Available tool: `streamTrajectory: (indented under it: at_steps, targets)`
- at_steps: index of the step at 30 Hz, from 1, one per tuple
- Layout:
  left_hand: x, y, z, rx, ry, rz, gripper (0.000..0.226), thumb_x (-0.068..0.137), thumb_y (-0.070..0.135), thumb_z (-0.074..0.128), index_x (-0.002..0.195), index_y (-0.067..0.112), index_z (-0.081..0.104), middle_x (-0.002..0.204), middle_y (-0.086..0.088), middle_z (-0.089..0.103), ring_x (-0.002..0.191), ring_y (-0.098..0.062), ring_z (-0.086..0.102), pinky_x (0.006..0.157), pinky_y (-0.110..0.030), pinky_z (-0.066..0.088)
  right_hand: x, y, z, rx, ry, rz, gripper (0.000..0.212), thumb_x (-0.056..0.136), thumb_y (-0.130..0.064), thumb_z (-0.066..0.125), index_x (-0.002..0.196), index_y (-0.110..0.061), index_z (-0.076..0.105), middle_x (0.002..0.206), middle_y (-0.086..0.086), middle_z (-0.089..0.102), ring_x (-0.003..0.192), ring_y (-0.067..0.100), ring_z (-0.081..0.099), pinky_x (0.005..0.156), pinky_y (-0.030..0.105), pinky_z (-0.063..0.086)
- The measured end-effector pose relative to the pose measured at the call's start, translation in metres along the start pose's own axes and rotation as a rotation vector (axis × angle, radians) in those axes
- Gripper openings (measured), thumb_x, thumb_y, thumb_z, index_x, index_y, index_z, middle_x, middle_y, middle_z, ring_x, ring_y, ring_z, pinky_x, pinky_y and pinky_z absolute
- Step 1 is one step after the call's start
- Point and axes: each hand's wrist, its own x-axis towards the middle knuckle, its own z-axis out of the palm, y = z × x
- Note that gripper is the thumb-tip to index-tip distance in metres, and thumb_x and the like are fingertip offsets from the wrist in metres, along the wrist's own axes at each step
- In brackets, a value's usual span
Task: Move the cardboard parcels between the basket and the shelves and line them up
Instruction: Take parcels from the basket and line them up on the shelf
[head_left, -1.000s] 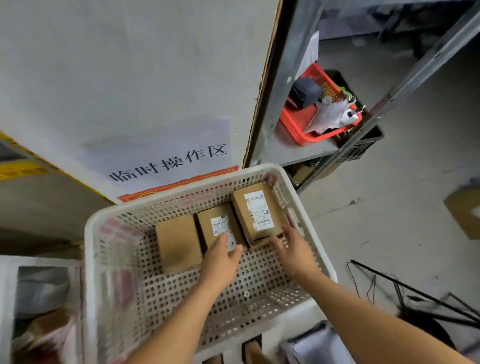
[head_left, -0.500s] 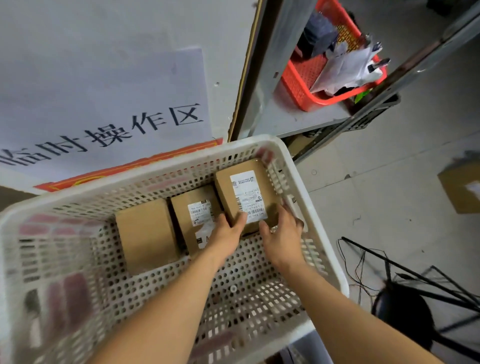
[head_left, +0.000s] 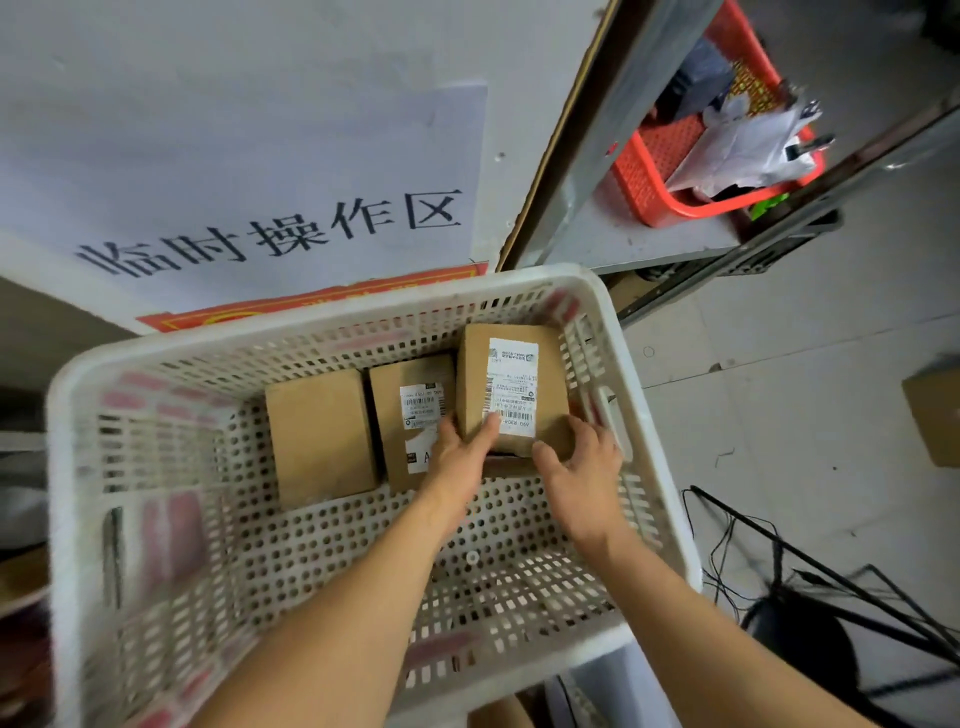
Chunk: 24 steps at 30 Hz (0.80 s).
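Both hands, left (head_left: 457, 457) and right (head_left: 582, 467), hold the labelled parcel (head_left: 511, 389) by its near end in the basket's (head_left: 332, 312) far right corner; this shallow grip may let it slip.

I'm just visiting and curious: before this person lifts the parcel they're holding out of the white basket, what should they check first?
1. Both hands on the parcel: ok. The left hand and right hand grip the near end of the right-hand parcel.
2. Near end raised off the basket floor: ok, a dark gap shows beneath it.
3. Grip secure: cannot tell, the fingertips are partly hidden.
4. Neighbours free: cannot tell, the middle parcel sits close alongside; the plain parcel is further left.
5. Basket wall clearance: not ok, the parcel sits close to it.
6. Target shelf space: cannot tell, out of view.
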Motion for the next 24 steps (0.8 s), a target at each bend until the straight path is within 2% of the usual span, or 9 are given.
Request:
streamTrajectory:
  at_steps: [3, 5, 8, 11, 14, 17, 19, 21, 24]
  targets:
    - [-0.031, 0.013, -0.021, 0.015, 0.041, 0.064, 0.076, 0.076, 0.070, 0.081, 0.140, 0.049, 0.045, 0.139, 0.011, 0.063, 0.121, -0.011, 0.064, 0.103, -0.039, 0.052, -0.021, 0.003, -0.003, -0.060, -0.038, -0.080, 0.065, 0.102, -0.056, 0.053, 0.153, -0.017, 0.046, 0.151, 0.004, 0.047, 0.139, 0.020, 0.044, 0.120, 0.043, 0.039]
    - [-0.053, 0.029, -0.039, 0.066, 0.061, 0.105, 0.058, 0.083, 0.053, 0.085, 0.128, 0.049, 0.049, 0.124, 0.016, 0.069, 0.108, -0.006, 0.069, 0.093, -0.030, 0.056, -0.032, 0.002, -0.008, -0.100, -0.053, -0.144, 0.065, 0.102, -0.061, 0.052, 0.151, -0.020, 0.048, 0.150, 0.000, 0.052, 0.138, 0.017, 0.049, 0.119, 0.044, 0.043]
    - [-0.086, 0.059, -0.068, 0.167, 0.024, 0.174, 0.067, 0.081, 0.029, 0.090, 0.136, 0.040, 0.055, 0.110, 0.013, 0.077, 0.095, -0.007, 0.076, 0.079, -0.021, 0.058, -0.039, -0.013, -0.024, -0.148, -0.026, -0.288, 0.065, 0.099, -0.062, 0.055, 0.152, -0.025, 0.045, 0.151, -0.003, 0.049, 0.141, 0.016, 0.043, 0.120, 0.045, 0.040]
    - [-0.124, 0.097, -0.092, 0.377, -0.077, 0.195, 0.070, 0.075, 0.025, 0.094, 0.136, 0.040, 0.062, 0.111, 0.018, 0.071, 0.093, 0.008, 0.068, 0.082, -0.013, 0.051, -0.039, -0.049, -0.046, -0.161, -0.091, -0.460, 0.079, 0.094, -0.071, 0.057, 0.160, -0.035, 0.033, 0.165, -0.006, 0.032, 0.152, 0.016, 0.028, 0.125, 0.044, 0.027]
    - [-0.161, 0.137, -0.108, 0.568, -0.165, 0.225, 0.067, 0.065, 0.028, 0.099, 0.122, 0.049, 0.071, 0.125, 0.013, 0.068, 0.113, -0.007, 0.065, 0.102, -0.032, 0.051, -0.042, -0.093, -0.070, -0.177, -0.316, -0.591, 0.091, 0.084, -0.076, 0.066, 0.161, -0.040, 0.035, 0.169, -0.005, 0.032, 0.154, 0.017, 0.026, 0.129, 0.046, 0.021]
    - [-0.202, 0.178, -0.119, 0.681, -0.289, 0.245, 0.063, 0.066, 0.021, 0.096, 0.120, 0.045, 0.073, 0.132, 0.008, 0.065, 0.117, -0.019, 0.065, 0.099, -0.040, 0.054, -0.062, -0.138, -0.093, -0.130, -0.678, -0.476, 0.089, 0.080, -0.060, 0.081, 0.157, -0.040, 0.044, 0.158, -0.012, 0.046, 0.142, 0.008, 0.041, 0.122, 0.032, 0.031]
    - [-0.224, 0.198, -0.126, 0.683, -0.352, 0.244, 0.060, 0.068, 0.014, 0.093, 0.121, 0.037, 0.075, 0.125, -0.003, 0.072, 0.113, -0.024, 0.070, 0.095, -0.042, 0.058, -0.077, -0.153, -0.100, -0.046, -0.823, -0.389, 0.086, 0.077, -0.054, 0.088, 0.153, -0.043, 0.048, 0.147, -0.018, 0.055, 0.134, 0.007, 0.054, 0.114, 0.028, 0.041]
    - [-0.243, 0.212, -0.131, 0.660, -0.339, 0.272, 0.057, 0.069, 0.011, 0.092, 0.120, 0.031, 0.076, 0.122, -0.007, 0.074, 0.112, -0.026, 0.072, 0.096, -0.042, 0.059, -0.092, -0.158, -0.101, 0.106, -0.830, -0.324, 0.082, 0.077, -0.048, 0.091, 0.149, -0.044, 0.052, 0.138, -0.012, 0.067, 0.124, 0.013, 0.067, 0.109, 0.037, 0.052]
    - [-0.262, 0.219, -0.134, 0.628, -0.174, 0.353, 0.066, 0.073, 0.029, 0.094, 0.133, 0.038, 0.068, 0.136, 0.003, 0.066, 0.123, -0.018, 0.065, 0.103, -0.037, 0.053, -0.114, -0.159, -0.094, 0.413, -0.811, -0.224, 0.067, 0.087, -0.028, 0.086, 0.146, -0.037, 0.057, 0.131, 0.004, 0.074, 0.118, 0.030, 0.072, 0.104, 0.048, 0.057]
